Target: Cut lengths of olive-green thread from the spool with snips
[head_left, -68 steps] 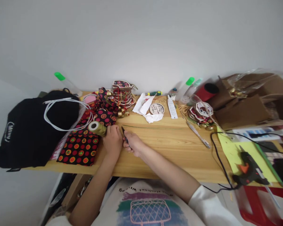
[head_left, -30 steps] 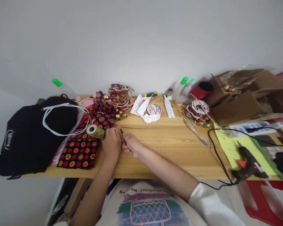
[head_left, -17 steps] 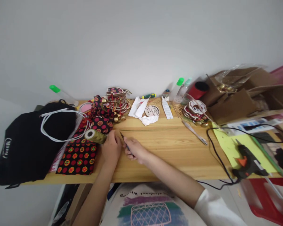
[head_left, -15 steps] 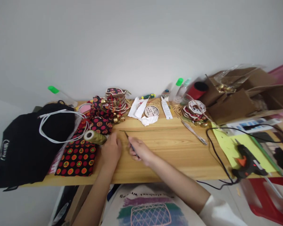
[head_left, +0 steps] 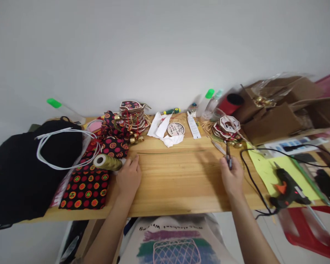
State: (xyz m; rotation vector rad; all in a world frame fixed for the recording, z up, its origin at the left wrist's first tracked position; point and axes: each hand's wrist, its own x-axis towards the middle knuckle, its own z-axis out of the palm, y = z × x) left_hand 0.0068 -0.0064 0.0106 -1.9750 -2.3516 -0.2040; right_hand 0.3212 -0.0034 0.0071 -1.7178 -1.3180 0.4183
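My left hand [head_left: 129, 174] rests on the wooden table with its fingers drawn together at the left end of a thin green cord [head_left: 170, 152]. The cord lies nearly straight across the tabletop. Touching that hand on its left is a spool of olive-green cord [head_left: 108, 162], lying on its side. Over to the right, my right hand [head_left: 233, 175] is closed around a slim dark pointed tool [head_left: 228, 157], its tip pointing away from me. I cannot make out its exact kind. Just beyond the tip are stacked octagonal pieces with bells [head_left: 227, 126].
Patterned fabric [head_left: 84, 189] and a black bag [head_left: 38, 168] with a white cable [head_left: 67, 167] lie left. At the back are white paper [head_left: 161, 126], a round disc [head_left: 176, 129] and a tube [head_left: 194, 126]. A glue gun [head_left: 287, 189] and cardboard box [head_left: 269, 123] are right.
My right hand has moved far to the right with the dark tool, from beside the cord's left end. My left hand has stayed near the spool.
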